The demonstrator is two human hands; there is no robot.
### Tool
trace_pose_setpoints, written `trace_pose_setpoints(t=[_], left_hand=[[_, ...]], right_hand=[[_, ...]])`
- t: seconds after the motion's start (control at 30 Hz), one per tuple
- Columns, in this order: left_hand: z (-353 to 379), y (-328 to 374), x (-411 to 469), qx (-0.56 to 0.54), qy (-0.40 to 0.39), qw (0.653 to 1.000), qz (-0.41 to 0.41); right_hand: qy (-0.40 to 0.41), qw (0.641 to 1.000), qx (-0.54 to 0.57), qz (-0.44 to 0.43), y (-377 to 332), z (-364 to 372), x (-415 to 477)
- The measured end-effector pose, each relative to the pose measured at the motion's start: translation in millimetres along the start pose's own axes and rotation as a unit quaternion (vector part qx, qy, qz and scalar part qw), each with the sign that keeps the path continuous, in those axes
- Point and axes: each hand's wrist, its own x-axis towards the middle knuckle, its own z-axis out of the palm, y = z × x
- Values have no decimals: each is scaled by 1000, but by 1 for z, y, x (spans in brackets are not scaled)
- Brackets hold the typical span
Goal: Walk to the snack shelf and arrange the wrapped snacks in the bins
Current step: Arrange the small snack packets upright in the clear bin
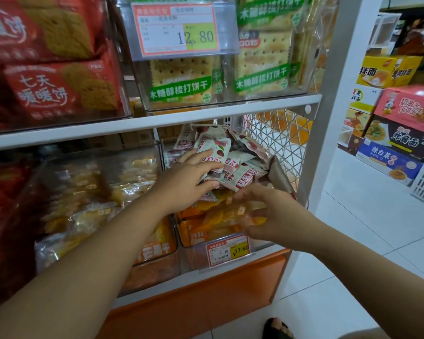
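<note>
Left hand [190,178] spread flat on red-white packets [212,143], right hand [275,216] gripping blurred orange packet [228,214]

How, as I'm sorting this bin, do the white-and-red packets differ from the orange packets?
The white-and-red packets are opaque and printed; the orange packets are partly see-through. The white-and-red packets lie heaped on top, the orange packets beneath. Both are wrapped snacks in the lower right bin.

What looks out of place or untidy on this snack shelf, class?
The white-and-red packets lie in a jumbled heap, tilted every way, on top of the orange packets in the lower right bin. Two different snacks share one bin, while the cracker packs above stand upright.
</note>
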Motion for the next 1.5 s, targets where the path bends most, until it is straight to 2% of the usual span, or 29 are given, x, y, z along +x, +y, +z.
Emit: trace_pose_setpoints(t=[0.1,0.23,0.6,0.87,1.03,1.17,1.27,1.37,1.5], left_hand=[[0,0,0,6,-3,1000,0],[0,0,-1,6,-5,1000,3],[-1,3,-1,17,-12,1000,-1],[1,1,0,14,-9,1000,7],[-4,0,-2,19,-43,999,6],[-15,5,-11,-19,-70,997,-3],[-36,13,-31,-107,-37,994,-3],[-62,23,-68,-217,15,976,-26],[-87,16,-117,-221,69,973,-22]], right_hand=[[25,993,-95,-59,1,5,4],[41,979,-155,-124,4,13,6],[-1,988,-138,-68,2,21,19],[5,991,-123,-47,-7,5,19],[18,994,-108,-29,-29,-21,-7],[38,993,-112,-26,-44,-34,-24],[59,994,-89,-36,-58,-42,-31],[94,989,-80,-76,-77,-46,-36],[121,976,-65,-170,-107,-36,-25]])
